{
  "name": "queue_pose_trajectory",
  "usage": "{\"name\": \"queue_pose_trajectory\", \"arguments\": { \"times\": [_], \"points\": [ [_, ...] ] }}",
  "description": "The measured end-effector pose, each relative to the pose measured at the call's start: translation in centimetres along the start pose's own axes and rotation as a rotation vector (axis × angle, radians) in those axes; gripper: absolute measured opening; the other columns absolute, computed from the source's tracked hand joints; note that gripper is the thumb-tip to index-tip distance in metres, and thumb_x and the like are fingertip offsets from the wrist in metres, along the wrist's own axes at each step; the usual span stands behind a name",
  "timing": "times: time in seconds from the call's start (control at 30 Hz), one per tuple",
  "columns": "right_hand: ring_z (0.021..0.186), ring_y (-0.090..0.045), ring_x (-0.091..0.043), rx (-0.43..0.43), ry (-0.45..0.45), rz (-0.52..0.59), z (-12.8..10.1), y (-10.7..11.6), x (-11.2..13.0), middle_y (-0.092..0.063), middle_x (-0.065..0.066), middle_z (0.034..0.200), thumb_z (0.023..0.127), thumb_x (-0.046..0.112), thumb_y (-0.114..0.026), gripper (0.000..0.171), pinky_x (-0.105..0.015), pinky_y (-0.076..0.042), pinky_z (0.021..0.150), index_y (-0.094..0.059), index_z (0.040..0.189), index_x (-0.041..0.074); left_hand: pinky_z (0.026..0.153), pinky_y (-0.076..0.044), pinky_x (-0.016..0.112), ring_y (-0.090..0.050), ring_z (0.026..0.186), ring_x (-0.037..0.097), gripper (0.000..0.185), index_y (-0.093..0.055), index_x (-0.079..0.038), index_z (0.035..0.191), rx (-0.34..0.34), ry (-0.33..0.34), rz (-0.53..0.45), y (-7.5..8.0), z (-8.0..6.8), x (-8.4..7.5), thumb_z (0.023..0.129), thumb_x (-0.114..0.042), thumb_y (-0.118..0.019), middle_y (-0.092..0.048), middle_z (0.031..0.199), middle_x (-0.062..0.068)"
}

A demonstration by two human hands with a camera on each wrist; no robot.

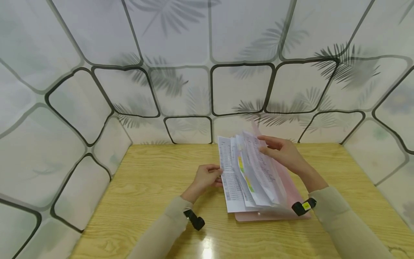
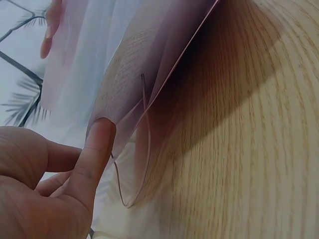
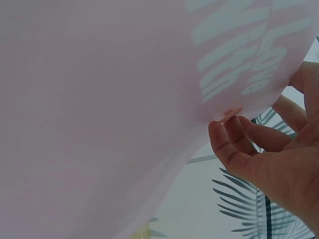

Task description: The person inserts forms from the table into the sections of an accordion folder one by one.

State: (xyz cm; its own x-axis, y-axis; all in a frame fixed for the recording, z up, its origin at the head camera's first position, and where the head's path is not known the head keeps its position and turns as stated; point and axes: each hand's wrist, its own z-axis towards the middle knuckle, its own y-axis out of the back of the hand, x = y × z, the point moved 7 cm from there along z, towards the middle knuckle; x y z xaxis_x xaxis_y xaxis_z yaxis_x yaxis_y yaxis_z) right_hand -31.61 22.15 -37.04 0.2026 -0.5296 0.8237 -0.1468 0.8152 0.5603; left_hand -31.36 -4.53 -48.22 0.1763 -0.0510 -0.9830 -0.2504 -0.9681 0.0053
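Observation:
A pink translucent document folder lies spread on the table, its cover lifted on the right. Several printed sheets fan out inside it, one with yellow and green marks. At the left edge, my left hand pinches the papers, with the thumb on one side and the fingers partly hidden behind. A thin cord loop hangs from the folder beside that thumb. My right hand holds the raised cover near its upper edge. In the right wrist view, its fingertips touch a small pinkish button below white lettering.
The folder rests on a light wood-grain table. Patterned fabric walls with leaf prints and dark outlines stand behind the table and at both sides. A black strapped device sits on each wrist.

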Motion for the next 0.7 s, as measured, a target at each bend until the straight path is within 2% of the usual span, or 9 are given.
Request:
{"name": "queue_pose_trajectory", "arguments": {
  "times": [0.27, 0.4, 0.47, 0.53, 0.63, 0.7],
  "points": [
    [0.136, -0.06, -0.038, -0.003, 0.004, -0.004, 0.0, 0.1, 0.0, -0.058, -0.017, 0.154, 0.103, 0.035, -0.07, 0.055, -0.011, -0.049, 0.089, -0.057, 0.152, 0.014, 0.08, -0.066, 0.049, -0.078, 0.078, 0.023, 0.034, -0.063, 0.013, 0.133, 0.033, 0.026, -0.021, -1.4, 0.4, -0.2, 0.105, -0.005, -0.061, -0.074, 0.115, 0.031],
    [0.137, -0.059, -0.039, -0.003, 0.004, -0.005, 0.0, 0.0, 0.0, -0.058, -0.016, 0.154, 0.103, 0.035, -0.07, 0.055, -0.013, -0.05, 0.091, -0.057, 0.152, 0.014, 0.079, -0.066, 0.047, -0.076, 0.074, 0.02, 0.034, -0.062, 0.013, 0.133, 0.032, 0.028, -0.024, -1.9, 0.7, -0.1, 0.104, -0.005, -0.062, -0.075, 0.114, 0.031],
    [0.139, -0.058, -0.04, -0.003, 0.002, -0.009, 0.0, 0.0, 0.0, -0.057, -0.016, 0.155, 0.103, 0.035, -0.07, 0.056, -0.022, -0.053, 0.096, -0.057, 0.152, 0.014, 0.077, -0.066, 0.045, -0.075, 0.071, 0.017, 0.034, -0.062, 0.013, 0.133, 0.03, 0.028, -0.023, -2.1, 0.8, 0.0, 0.104, -0.004, -0.062, -0.075, 0.113, 0.031],
    [0.141, -0.056, -0.042, -0.002, 0.001, -0.006, 0.0, 0.0, 0.0, -0.056, -0.016, 0.156, 0.103, 0.035, -0.07, 0.056, -0.035, -0.055, 0.103, -0.057, 0.152, 0.013, 0.074, -0.067, 0.043, -0.073, 0.069, 0.015, 0.034, -0.062, 0.014, 0.133, 0.027, 0.031, -0.025, -2.3, 0.9, 0.0, 0.104, -0.002, -0.062, -0.075, 0.112, 0.032],
    [0.144, -0.051, -0.045, -0.003, -0.003, -0.002, 0.0, 0.0, -0.1, -0.054, -0.017, 0.158, 0.103, 0.036, -0.07, 0.056, -0.055, -0.051, 0.11, -0.057, 0.152, 0.013, 0.072, -0.067, 0.039, -0.073, 0.069, 0.016, 0.033, -0.062, 0.015, 0.132, 0.027, 0.042, -0.032, -2.7, 1.1, 0.1, 0.103, -0.001, -0.062, -0.075, 0.111, 0.032],
    [0.145, -0.049, -0.046, -0.003, -0.005, 0.004, 0.0, 0.0, -0.1, -0.053, -0.018, 0.158, 0.102, 0.036, -0.07, 0.056, -0.06, -0.049, 0.112, -0.057, 0.152, 0.014, 0.07, -0.066, 0.038, -0.074, 0.071, 0.017, 0.032, -0.062, 0.015, 0.131, 0.028, 0.047, -0.041, -2.9, 1.1, 0.1, 0.103, -0.001, -0.062, -0.075, 0.111, 0.032]
  ]
}}
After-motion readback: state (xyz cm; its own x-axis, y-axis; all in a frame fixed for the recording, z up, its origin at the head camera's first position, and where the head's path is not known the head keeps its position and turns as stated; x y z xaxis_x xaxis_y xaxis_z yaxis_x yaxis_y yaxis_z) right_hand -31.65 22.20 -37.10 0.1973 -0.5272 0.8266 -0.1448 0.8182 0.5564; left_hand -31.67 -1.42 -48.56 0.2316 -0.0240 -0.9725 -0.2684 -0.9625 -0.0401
